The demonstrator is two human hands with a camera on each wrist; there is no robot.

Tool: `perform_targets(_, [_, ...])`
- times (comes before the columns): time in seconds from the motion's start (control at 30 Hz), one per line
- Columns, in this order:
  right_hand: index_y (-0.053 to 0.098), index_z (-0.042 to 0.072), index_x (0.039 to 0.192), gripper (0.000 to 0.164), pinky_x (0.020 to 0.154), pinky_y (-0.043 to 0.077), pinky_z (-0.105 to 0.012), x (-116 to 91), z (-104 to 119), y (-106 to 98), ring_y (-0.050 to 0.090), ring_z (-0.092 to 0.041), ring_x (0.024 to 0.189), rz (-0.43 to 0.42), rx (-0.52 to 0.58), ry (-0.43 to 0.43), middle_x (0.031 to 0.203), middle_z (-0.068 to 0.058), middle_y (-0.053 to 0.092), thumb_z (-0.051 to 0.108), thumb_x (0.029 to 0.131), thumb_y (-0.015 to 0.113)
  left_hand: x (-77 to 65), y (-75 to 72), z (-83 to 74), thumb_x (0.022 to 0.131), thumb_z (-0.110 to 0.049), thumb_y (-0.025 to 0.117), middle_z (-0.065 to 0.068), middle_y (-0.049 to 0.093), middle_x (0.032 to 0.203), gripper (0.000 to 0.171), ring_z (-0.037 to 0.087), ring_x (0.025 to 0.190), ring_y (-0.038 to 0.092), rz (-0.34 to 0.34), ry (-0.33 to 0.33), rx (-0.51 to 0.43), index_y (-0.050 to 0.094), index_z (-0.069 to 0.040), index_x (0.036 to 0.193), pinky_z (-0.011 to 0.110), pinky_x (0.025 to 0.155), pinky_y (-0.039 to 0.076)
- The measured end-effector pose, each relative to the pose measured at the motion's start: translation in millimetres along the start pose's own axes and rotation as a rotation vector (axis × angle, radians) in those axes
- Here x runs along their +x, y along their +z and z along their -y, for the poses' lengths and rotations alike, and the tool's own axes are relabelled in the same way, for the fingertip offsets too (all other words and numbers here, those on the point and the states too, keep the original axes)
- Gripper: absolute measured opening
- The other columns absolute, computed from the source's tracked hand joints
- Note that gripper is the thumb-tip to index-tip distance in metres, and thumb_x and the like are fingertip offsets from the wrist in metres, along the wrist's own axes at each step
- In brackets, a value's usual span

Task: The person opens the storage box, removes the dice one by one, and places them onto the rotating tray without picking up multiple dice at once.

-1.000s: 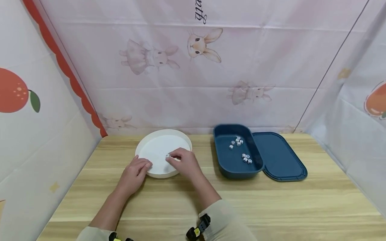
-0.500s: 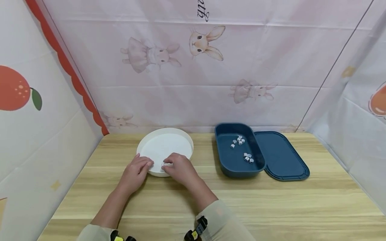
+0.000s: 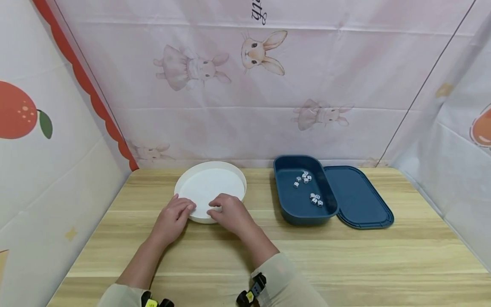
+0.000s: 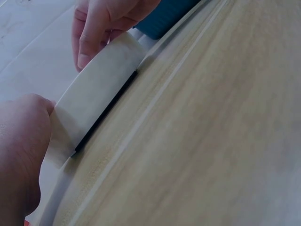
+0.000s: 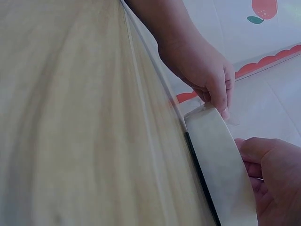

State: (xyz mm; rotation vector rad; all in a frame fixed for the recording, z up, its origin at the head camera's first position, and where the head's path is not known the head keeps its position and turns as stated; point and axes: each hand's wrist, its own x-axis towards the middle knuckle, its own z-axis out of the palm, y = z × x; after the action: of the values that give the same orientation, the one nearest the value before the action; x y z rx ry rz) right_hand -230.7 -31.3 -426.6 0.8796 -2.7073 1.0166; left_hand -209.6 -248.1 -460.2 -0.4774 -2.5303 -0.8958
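Note:
A round white tray [image 3: 210, 187] with a low rim sits on the wooden table. At its near left edge, my left hand [image 3: 170, 219] holds the rim, the fingertips reaching over to the inside. My right hand [image 3: 230, 215] is over the near right part of the tray, thumb and index finger curled towards each other. A small white die seems to be between them, mostly hidden by the fingers. Both wrist views show the outside of the tray's wall [image 4: 96, 87], which hides the tray floor; there the right fingers [image 4: 89, 47] point down behind the rim.
A deep dark-blue box [image 3: 284, 200] stands right of the tray, with several black-dotted white dice [image 3: 305, 176] inside in two groups. Its blue lid [image 3: 360, 198] lies flat to its right. Printed cloth walls [image 3: 215, 132] enclose the table [image 3: 345, 260] behind and at the sides.
My right hand moved left and nearer to me across the tray, then shifted slightly right. The die visible in its fingertips earlier is now mostly hidden. My left hand stayed at the rim.

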Motion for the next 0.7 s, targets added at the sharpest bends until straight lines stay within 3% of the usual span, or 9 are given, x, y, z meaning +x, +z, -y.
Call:
perform_targets(0.33, [0.074,0.01,0.109,0.025,0.087,0.059,-0.028,-1,-2,-26,0.068,-0.016,0.1,-0.024,0.059,0.088,0.104,-0.001,0.073,0.026,0.09,0.07,0.7,-0.9,0.7,0.097,-0.016,0.059,0.002,0.072,0.099,0.015,0.02,0.103,0.065,-0.001,0.0,0.003,0.073,-0.009,0.096,0.05,0.12,0.03])
perform_targets(0.7, [0.075,0.008,0.106,0.023,0.086,0.061,-0.035,-13,-28,-83,0.069,-0.02,0.098,-0.184,0.087,0.152,0.106,-0.006,0.073,0.023,0.089,0.071,0.5,-1.6,-1.2,0.097,-0.016,0.058,0.002,0.072,0.099,0.016,0.021,0.103,0.065,0.002,-0.005,-0.01,0.073,-0.009,0.095,0.048,0.121,0.029])
